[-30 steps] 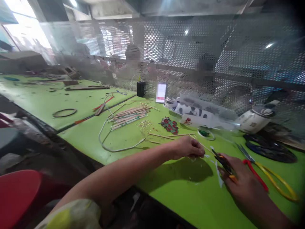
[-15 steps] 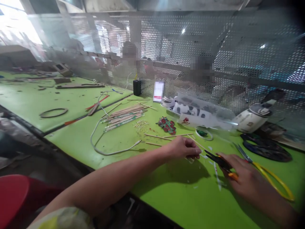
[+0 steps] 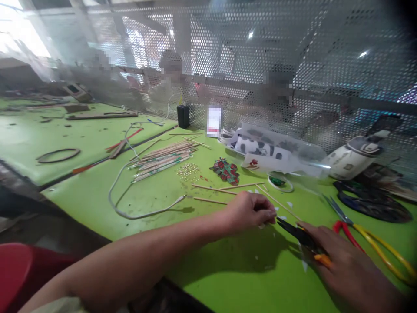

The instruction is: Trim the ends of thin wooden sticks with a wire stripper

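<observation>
My right hand [image 3: 329, 250] is closed round a pair of black pliers [image 3: 298, 232] with orange grips, their jaws pointing left. The tips of those jaws meet the fingertips of my left hand [image 3: 254, 211], or come very close. My left thumb and fingers are pinched together over the green table; what lies between them is too small to make out. A thin wooden stick [image 3: 276, 202] lies just beyond both hands. White scraps [image 3: 305, 265] are scattered around them. Right of my right hand rest scissors [image 3: 371, 237] with red and yellow handles.
A bundle of wooden sticks [image 3: 166, 158], gold beads [image 3: 188, 171] and a pile of red-and-green pieces [image 3: 225, 171] lie farther back. A white cable [image 3: 127, 216] curls at left. Along the mesh screen stand a lit phone [image 3: 213, 121], a black box [image 3: 183, 116] and a white jug [image 3: 352, 158].
The pliers' tips have come nearer to my left fingertips. My left hand stays pinched. The whole view has shifted slightly.
</observation>
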Action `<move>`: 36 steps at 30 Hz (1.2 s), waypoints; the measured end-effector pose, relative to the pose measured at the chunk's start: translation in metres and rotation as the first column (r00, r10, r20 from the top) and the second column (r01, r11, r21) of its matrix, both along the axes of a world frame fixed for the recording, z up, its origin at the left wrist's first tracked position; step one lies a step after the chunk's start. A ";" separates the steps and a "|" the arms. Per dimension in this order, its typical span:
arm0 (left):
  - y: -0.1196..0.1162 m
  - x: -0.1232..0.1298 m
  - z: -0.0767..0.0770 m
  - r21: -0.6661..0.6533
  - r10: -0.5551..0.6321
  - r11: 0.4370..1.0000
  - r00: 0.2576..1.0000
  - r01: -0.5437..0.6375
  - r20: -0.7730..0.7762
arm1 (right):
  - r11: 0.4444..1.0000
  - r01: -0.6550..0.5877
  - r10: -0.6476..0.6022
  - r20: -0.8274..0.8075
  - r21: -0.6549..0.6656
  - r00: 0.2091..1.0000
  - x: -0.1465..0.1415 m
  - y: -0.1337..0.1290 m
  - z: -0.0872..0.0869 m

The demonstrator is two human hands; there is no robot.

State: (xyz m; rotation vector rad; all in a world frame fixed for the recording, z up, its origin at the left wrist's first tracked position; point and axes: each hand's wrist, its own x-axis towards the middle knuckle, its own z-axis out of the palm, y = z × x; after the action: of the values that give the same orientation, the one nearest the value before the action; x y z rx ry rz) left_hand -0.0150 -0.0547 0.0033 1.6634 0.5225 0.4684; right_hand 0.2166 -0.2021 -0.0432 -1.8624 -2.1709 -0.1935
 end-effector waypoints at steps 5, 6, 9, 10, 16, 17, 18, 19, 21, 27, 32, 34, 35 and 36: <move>-0.005 -0.001 0.001 0.273 0.020 0.962 0.998 -0.005 -0.055 | 1.000 0.013 -0.013 -0.023 0.003 1.000 -0.004 -0.002 -0.002; -0.006 -0.002 0.002 0.313 0.031 0.950 0.997 -0.008 -0.066 | 1.000 0.014 -0.014 -0.030 -0.008 0.999 -0.004 -0.002 -0.002; -0.009 -0.004 0.004 0.407 0.045 0.914 0.994 0.000 -0.101 | 0.998 0.022 -0.024 -0.052 -0.052 0.998 -0.005 -0.002 -0.004; -0.010 -0.004 0.005 0.427 0.044 0.904 0.993 0.006 -0.109 | 0.998 0.021 -0.024 -0.058 -0.060 0.998 -0.005 -0.002 -0.004; -0.011 -0.004 0.005 0.459 0.021 0.888 0.994 0.029 -0.103 | 1.000 0.018 -0.020 -0.077 -0.020 0.997 -0.008 -0.004 -0.001; -0.011 -0.004 0.005 0.452 0.022 0.892 0.995 0.024 -0.097 | 1.000 0.013 -0.014 -0.081 -0.012 0.997 -0.008 -0.004 0.000; -0.010 -0.004 0.005 0.448 0.026 0.894 0.995 0.018 -0.092 | 1.000 0.005 -0.006 -0.085 -0.007 0.996 -0.009 -0.003 0.002; -0.010 -0.004 0.005 0.447 0.030 0.894 0.996 0.012 -0.087 | 1.000 -0.004 0.003 -0.088 -0.007 0.996 -0.010 -0.003 0.003; -0.010 -0.004 0.005 0.463 0.046 0.887 0.996 -0.003 -0.081 | 1.000 -0.005 0.004 -0.088 -0.005 0.996 -0.011 -0.003 0.004; -0.012 -0.005 0.007 0.523 0.042 0.852 0.995 0.010 -0.087 | 0.999 0.049 -0.049 -0.084 0.001 0.995 -0.007 -0.005 0.000; -0.014 -0.006 0.008 0.591 0.051 0.807 0.994 0.014 -0.094 | 0.994 0.064 -0.071 -0.078 -0.094 0.994 -0.010 -0.008 0.002; -0.015 -0.006 0.008 0.622 0.050 0.782 0.995 0.019 -0.092 | 0.991 0.062 -0.072 -0.089 -0.118 0.993 -0.012 -0.009 0.002; -0.015 -0.006 0.007 0.638 0.048 0.770 0.994 0.023 -0.094 | 0.990 0.062 -0.075 -0.094 -0.130 0.993 -0.013 -0.010 0.002; -0.015 -0.006 0.007 0.654 0.050 0.756 0.994 0.026 -0.097 | 0.988 0.064 -0.079 -0.098 -0.144 0.992 -0.013 -0.010 0.002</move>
State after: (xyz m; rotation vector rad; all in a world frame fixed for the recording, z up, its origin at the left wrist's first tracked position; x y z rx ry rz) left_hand -0.0209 -0.0696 0.0099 2.3791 0.4741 0.6188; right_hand 0.2036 -0.2123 -0.0412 -1.9806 -2.0984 0.0424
